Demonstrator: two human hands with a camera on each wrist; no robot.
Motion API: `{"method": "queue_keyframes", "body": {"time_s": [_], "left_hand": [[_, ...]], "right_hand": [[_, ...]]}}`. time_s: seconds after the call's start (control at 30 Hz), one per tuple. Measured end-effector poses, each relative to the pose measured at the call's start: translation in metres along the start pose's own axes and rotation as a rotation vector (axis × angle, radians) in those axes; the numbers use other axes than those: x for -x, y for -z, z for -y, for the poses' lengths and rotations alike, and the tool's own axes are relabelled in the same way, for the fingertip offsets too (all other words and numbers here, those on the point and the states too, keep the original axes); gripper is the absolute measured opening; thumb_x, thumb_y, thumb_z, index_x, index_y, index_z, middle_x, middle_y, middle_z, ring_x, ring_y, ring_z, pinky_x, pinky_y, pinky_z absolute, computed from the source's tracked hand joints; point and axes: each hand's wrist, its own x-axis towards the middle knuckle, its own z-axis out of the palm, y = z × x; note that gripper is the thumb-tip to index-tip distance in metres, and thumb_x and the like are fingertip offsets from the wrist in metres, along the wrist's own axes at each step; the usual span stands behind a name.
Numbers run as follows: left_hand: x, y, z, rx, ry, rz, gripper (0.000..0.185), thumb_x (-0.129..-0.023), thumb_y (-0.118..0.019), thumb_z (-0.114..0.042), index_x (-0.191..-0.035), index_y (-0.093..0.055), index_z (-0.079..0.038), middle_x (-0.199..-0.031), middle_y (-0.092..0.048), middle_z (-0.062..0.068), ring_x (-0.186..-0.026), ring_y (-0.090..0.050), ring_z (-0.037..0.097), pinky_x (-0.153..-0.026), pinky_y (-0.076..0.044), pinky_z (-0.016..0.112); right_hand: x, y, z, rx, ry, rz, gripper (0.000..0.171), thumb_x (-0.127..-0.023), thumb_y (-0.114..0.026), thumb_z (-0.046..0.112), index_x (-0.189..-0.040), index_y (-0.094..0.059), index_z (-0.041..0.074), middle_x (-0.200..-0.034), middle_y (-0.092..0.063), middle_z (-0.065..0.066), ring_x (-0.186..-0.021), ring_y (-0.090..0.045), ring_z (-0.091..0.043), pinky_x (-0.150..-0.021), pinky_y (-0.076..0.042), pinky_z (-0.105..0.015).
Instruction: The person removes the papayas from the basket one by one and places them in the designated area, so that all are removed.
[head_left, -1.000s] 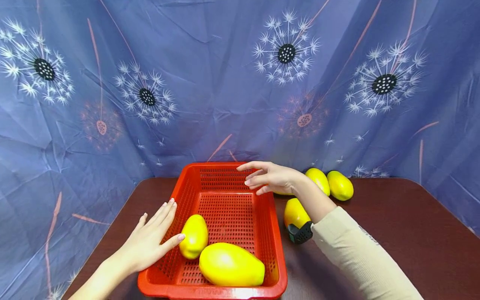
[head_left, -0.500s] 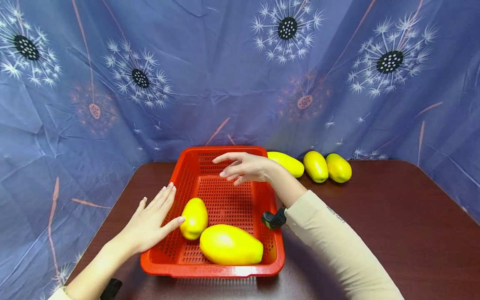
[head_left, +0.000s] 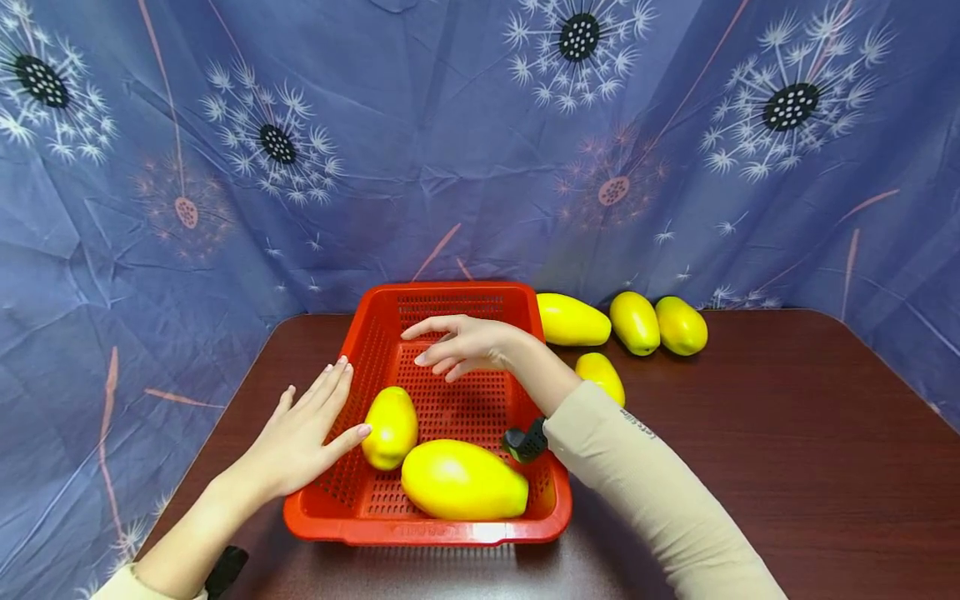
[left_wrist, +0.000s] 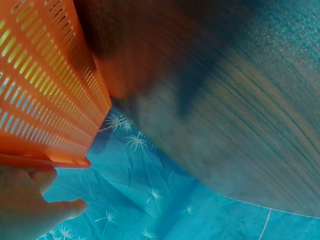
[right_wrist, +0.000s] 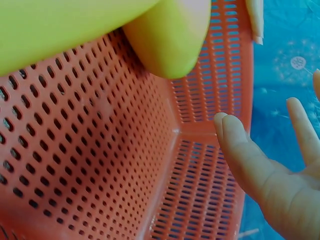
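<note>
A red perforated plastic basket (head_left: 378, 325) stands on a dark wooden table (head_left: 787, 433). Inside it lie a small yellow mango-like fruit (head_left: 390, 427) and a larger yellow fruit (head_left: 461, 481). My left hand (head_left: 303, 437) rests flat on the basket's left rim with straight fingers, its thumb beside the small fruit. My right hand (head_left: 457, 346) hovers open over the basket's middle, fingers relaxed, holding nothing. The right wrist view shows the basket's floor (right_wrist: 100, 165), both fruits above and my right fingers (right_wrist: 245, 150). The left wrist view shows the basket's outer wall (left_wrist: 45, 100) and my left fingertips (left_wrist: 30, 200).
Four more yellow fruits lie on the table right of the basket: a long one (head_left: 572, 320), two at the back (head_left: 634, 322) (head_left: 681, 325) and one nearer (head_left: 602, 375). A blue dandelion-print cloth (head_left: 450, 150) hangs behind. The table's right half is bare wood.
My right hand has moved left from above the basket's right rim to over its middle. The left hand stays on the left rim. The head view shifted, showing more fruit behind.
</note>
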Motion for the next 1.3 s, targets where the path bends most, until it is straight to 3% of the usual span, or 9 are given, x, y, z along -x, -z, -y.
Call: {"method": "queue_keyframes", "body": {"time_s": [0.2,0.27,0.43,0.53,0.87,1.13,1.3], "left_hand": [[0.001,0.000,-0.001,0.001,0.000,-0.023,0.077,-0.092,-0.048,-0.051,-0.144,-0.028,0.002,-0.152,-0.020,0.016,-0.139,-0.019,0.034,-0.101,-0.014,0.067],[0.002,0.000,-0.002,-0.001,-0.003,-0.030,0.076,-0.092,-0.049,-0.050,-0.144,-0.029,0.002,-0.152,-0.021,0.016,-0.139,-0.020,0.034,-0.101,-0.015,0.067],[0.003,0.000,-0.003,-0.002,-0.004,-0.039,0.075,-0.092,-0.049,-0.050,-0.144,-0.030,0.001,-0.152,-0.022,0.016,-0.138,-0.021,0.033,-0.100,-0.015,0.067],[0.003,0.000,-0.002,-0.001,-0.004,-0.037,0.076,-0.092,-0.048,-0.051,-0.144,-0.030,0.001,-0.152,-0.021,0.015,-0.138,-0.021,0.033,-0.100,-0.015,0.067],[0.005,-0.003,-0.002,-0.005,-0.017,-0.049,0.075,-0.092,-0.048,-0.051,-0.144,-0.031,0.001,-0.152,-0.022,0.014,-0.138,-0.022,0.033,-0.100,-0.016,0.067],[0.007,-0.003,0.001,-0.004,-0.002,-0.035,0.077,-0.092,-0.048,-0.052,-0.144,-0.030,0.001,-0.152,-0.022,0.014,-0.138,-0.021,0.033,-0.101,-0.015,0.067],[0.004,-0.001,0.002,0.004,-0.007,-0.034,0.078,-0.091,-0.047,-0.053,-0.144,-0.029,0.001,-0.153,-0.021,0.014,-0.139,-0.020,0.033,-0.101,-0.014,0.067]], "right_hand": [[-0.011,-0.009,-0.006,-0.018,-0.043,0.005,0.047,-0.087,-0.065,0.014,-0.132,-0.051,0.018,-0.118,-0.057,-0.008,-0.087,-0.056,-0.024,-0.073,-0.053,-0.030],[-0.014,-0.013,-0.008,-0.026,-0.061,0.004,0.046,-0.087,-0.065,0.015,-0.131,-0.052,0.018,-0.117,-0.057,-0.008,-0.087,-0.055,-0.026,-0.076,-0.053,-0.033],[-0.017,-0.020,-0.011,-0.027,-0.101,0.010,0.047,-0.087,-0.066,0.016,-0.132,-0.052,0.018,-0.122,-0.055,-0.008,-0.109,-0.054,-0.037,-0.092,-0.046,-0.044],[-0.019,-0.022,-0.011,-0.025,-0.110,0.019,0.050,-0.087,-0.065,0.016,-0.134,-0.049,0.016,-0.126,-0.051,-0.009,-0.115,-0.050,-0.042,-0.094,-0.044,-0.046],[-0.028,-0.031,-0.022,-0.047,-0.154,0.037,0.052,-0.088,-0.063,0.010,-0.138,-0.045,0.012,-0.133,-0.044,-0.013,-0.101,-0.055,-0.039,-0.091,-0.046,-0.046],[-0.036,-0.038,-0.028,-0.009,-0.182,0.063,0.054,-0.088,-0.064,0.013,-0.138,-0.044,0.013,-0.124,-0.047,-0.011,-0.097,-0.057,-0.036,-0.091,-0.047,-0.046],[-0.038,-0.040,-0.029,-0.004,-0.208,0.062,0.054,-0.087,-0.065,0.012,-0.137,-0.045,0.013,-0.115,-0.049,-0.009,-0.081,-0.055,-0.030,-0.078,-0.052,-0.038]]}}
